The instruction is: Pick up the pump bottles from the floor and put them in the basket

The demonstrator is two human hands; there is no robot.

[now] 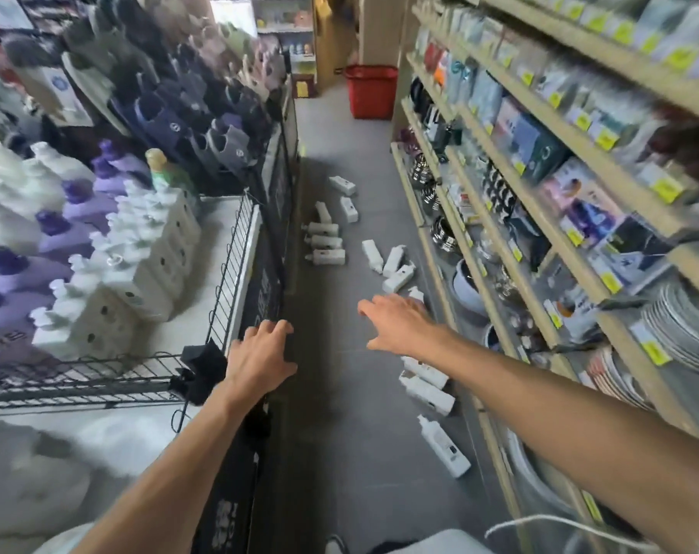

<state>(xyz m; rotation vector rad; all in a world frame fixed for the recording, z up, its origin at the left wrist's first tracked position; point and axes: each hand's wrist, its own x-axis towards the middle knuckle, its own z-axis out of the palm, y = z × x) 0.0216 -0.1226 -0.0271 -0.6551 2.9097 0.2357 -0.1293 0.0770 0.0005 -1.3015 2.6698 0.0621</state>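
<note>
The pump bottles are lying scattered on the grey floor [340, 413] of a narrow shop aisle: one nearest bottle [444, 445] and a touching pair [426, 383] are lying along the floor's right edge at the foot of the shelving [480, 273], a loose cluster [394, 265] is lying further up that same edge, and a neat row [326, 243] is lying against the left edge below the black display stand [268, 289]. The red basket [372, 92] is standing well apart from all of them, at the far end of the floor. The right hand [400, 325] is hovering outstretched above the floor with its fingers spread and grasping nothing, just short of a single bottle [416, 293] by the shelf foot. The left hand [262, 355] is resting on the stand's top edge, fingers loosely bent and holding no bottle. The bottles are looking like stiff, smooth plastic, probably filled and so moderately heavy, and likely slippery; wrapping the fingers round the flat-sided body seems safest, since the pump head and thin neck may be twisting or popping if lifted by them. Because they are lying flat, each will probably need rolling or tipping slightly so fingers can be getting underneath
</note>
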